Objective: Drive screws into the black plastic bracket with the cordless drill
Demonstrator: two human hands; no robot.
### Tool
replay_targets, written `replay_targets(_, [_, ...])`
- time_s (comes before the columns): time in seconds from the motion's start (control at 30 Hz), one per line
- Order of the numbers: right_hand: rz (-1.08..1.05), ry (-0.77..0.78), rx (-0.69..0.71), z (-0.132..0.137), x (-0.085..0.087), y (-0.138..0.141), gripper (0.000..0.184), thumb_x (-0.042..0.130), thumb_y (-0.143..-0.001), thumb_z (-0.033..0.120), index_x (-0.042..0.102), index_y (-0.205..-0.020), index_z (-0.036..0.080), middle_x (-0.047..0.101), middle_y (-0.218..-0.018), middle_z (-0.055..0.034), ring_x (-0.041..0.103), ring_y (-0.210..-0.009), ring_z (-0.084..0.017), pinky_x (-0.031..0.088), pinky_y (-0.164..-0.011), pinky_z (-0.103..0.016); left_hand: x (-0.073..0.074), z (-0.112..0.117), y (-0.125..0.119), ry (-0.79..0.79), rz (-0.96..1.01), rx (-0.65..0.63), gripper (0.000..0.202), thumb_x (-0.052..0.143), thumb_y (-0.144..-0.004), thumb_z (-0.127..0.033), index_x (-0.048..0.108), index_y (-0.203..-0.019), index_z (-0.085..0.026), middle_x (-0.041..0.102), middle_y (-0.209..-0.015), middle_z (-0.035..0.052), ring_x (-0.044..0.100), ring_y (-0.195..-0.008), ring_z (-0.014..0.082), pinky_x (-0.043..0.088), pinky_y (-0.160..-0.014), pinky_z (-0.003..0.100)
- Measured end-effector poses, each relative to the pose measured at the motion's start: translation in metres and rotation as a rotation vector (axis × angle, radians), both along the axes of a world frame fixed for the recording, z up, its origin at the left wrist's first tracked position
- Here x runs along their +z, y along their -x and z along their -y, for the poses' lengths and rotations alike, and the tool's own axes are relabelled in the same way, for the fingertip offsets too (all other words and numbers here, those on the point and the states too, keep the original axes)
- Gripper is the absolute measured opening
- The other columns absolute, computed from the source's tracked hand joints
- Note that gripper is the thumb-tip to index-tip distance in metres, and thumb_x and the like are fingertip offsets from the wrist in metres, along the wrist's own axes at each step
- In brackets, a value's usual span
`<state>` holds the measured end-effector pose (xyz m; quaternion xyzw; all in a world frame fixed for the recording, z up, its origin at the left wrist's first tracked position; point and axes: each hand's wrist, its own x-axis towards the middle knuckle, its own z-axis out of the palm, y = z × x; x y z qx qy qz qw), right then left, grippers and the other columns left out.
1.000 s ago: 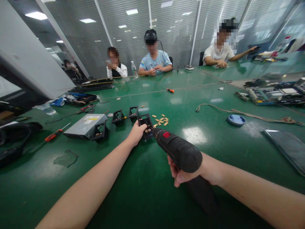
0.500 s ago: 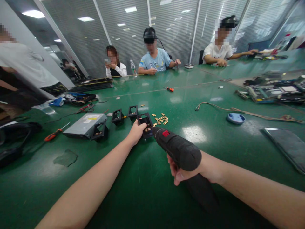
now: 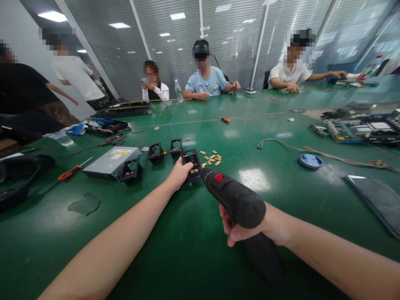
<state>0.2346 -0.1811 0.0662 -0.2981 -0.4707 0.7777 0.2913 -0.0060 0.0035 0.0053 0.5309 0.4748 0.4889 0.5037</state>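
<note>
My left hand (image 3: 180, 174) is closed on a small black plastic bracket (image 3: 191, 160) that rests on the green table (image 3: 175, 250). My right hand (image 3: 246, 227) grips a black electric screwdriver (image 3: 233, 196) with a red switch; its tip points at gold pieces on the bracket. Several small gold metal plates (image 3: 211, 158) lie loose just beyond the bracket. Two more black brackets (image 3: 165, 150) stand to the left of it.
A grey drive box (image 3: 109, 161) with a bracket and a red-handled screwdriver (image 3: 71, 171) lie at the left. A blue dish (image 3: 309, 160), a cable (image 3: 325, 153), a dark tablet (image 3: 375, 200) and circuit boards (image 3: 359, 125) are at the right. Several people sit or stand at the far side.
Both hands keep their hold with barely any shift. Two standing people have come into view at the far left.
</note>
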Motion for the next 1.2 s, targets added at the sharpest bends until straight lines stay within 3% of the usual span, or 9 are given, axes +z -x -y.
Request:
replay_targets(0.27, [-0.023,-0.013,0.016,-0.002,-0.006,0.000,0.031,0.100,-0.063,0.017,0.076,-0.082,0.013,0.080,-0.074,-0.0040,0.077,-0.072,-0.019,0.061,-0.073,-0.029,0.005,0.006,-0.003,0.016,0.026,0.001,0.035,0.072,-0.065,-0.025,0.065,-0.099,-0.021,0.076,-0.095,0.0048,0.073,-0.092,0.0267,0.060,-0.095,0.048])
replay_targets(0.6, [-0.082,-0.070,0.044,-0.004,-0.026,-0.003,0.032,0.101,-0.067,0.022,0.078,-0.088,0.013,0.082,-0.079,-0.0044,0.080,-0.075,-0.019,0.063,-0.076,-0.030,0.005,0.005,-0.002,0.009,0.000,-0.021,0.036,0.071,-0.067,-0.027,0.065,-0.102,-0.019,0.076,-0.089,0.0026,0.072,-0.082,0.0227,0.061,-0.086,0.041])
replay_targets(0.9, [-0.085,-0.094,0.071,-0.007,-0.031,-0.004,0.032,0.102,-0.068,0.024,0.079,-0.087,0.013,0.082,-0.080,-0.0053,0.080,-0.076,-0.019,0.064,-0.077,-0.030,0.001,0.002,-0.001,0.006,-0.002,-0.014,0.039,0.071,-0.067,-0.025,0.067,-0.105,-0.020,0.076,-0.099,0.0056,0.072,-0.090,0.0244,0.062,-0.088,0.043])
replay_targets(1.2, [-0.074,-0.075,0.052,-0.004,-0.024,-0.004,0.031,0.101,-0.069,0.024,0.077,-0.085,0.012,0.082,-0.080,-0.0058,0.081,-0.077,-0.020,0.063,-0.076,-0.029,0.002,0.003,-0.001,-0.005,-0.014,-0.010,0.039,0.070,-0.067,-0.026,0.067,-0.106,-0.019,0.076,-0.095,0.0051,0.072,-0.087,0.0238,0.061,-0.089,0.043])
